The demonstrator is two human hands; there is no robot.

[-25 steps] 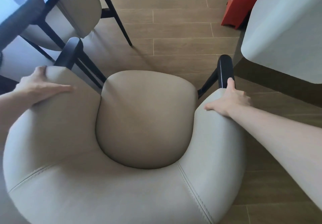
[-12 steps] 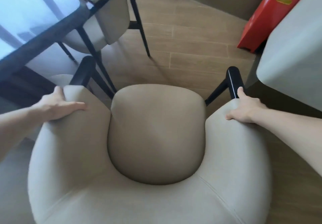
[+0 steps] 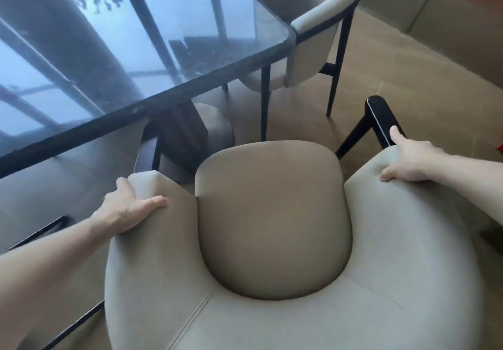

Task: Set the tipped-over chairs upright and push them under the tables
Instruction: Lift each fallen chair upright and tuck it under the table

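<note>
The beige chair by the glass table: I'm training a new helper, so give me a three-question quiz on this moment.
1. True or false: the beige chair stands upright.
2. Where does each hand hold it? A) both on the seat cushion B) one on each padded arm end C) both on the black legs
3. Fill in: the chair's black left arm tip is close to the edge of the glass ____.

Key:
1. True; the seat faces up.
2. B; the left hand and the right hand each grip a padded arm end.
3. table; the seat is not yet under it.
</note>
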